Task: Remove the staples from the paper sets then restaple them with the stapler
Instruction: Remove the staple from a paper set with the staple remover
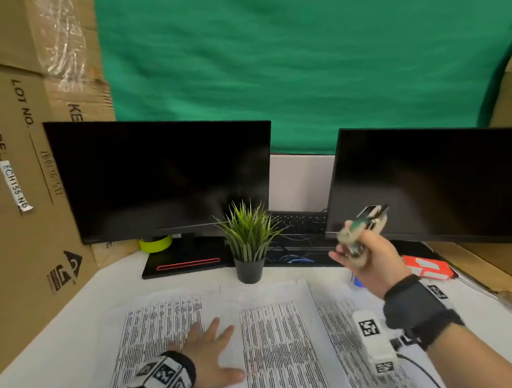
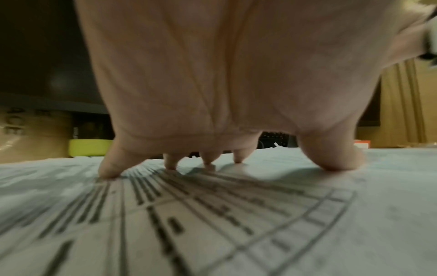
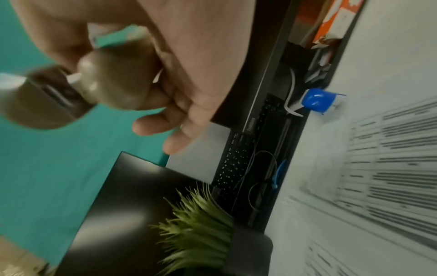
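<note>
On the desk at 6 o'clock, left hand (image 1: 209,358) lies flat, fingers spread on papers (image 1: 277,332); at 3 o'clock, right hand (image 1: 370,265) raised, clutching stapler (image 1: 363,227).

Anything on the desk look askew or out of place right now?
Nothing stands out. The paper sets lie flat under the left hand; the right hand holds a blurred tool in the air.
</note>
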A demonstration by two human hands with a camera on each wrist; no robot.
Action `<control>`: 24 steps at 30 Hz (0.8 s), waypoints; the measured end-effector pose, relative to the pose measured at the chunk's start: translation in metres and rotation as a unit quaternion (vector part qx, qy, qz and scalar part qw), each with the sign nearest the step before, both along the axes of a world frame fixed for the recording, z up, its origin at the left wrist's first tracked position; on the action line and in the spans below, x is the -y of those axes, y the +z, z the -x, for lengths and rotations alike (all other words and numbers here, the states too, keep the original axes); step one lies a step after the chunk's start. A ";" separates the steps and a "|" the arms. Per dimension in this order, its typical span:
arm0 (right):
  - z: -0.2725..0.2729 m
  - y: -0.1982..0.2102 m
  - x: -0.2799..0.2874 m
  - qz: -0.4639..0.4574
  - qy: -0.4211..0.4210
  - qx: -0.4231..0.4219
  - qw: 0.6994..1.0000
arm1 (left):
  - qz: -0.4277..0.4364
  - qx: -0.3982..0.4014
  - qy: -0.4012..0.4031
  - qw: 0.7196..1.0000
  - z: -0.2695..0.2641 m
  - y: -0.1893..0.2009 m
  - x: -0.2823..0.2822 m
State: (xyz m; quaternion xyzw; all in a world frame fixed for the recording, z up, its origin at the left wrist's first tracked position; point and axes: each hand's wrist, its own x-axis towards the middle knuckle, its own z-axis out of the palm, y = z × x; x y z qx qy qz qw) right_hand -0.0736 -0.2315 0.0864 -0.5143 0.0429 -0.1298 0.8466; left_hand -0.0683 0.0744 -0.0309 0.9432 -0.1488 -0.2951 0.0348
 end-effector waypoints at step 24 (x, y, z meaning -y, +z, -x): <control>0.056 -0.090 0.081 0.346 0.067 -0.298 0.887 | -0.001 0.050 -0.074 0.996 0.043 0.017 0.074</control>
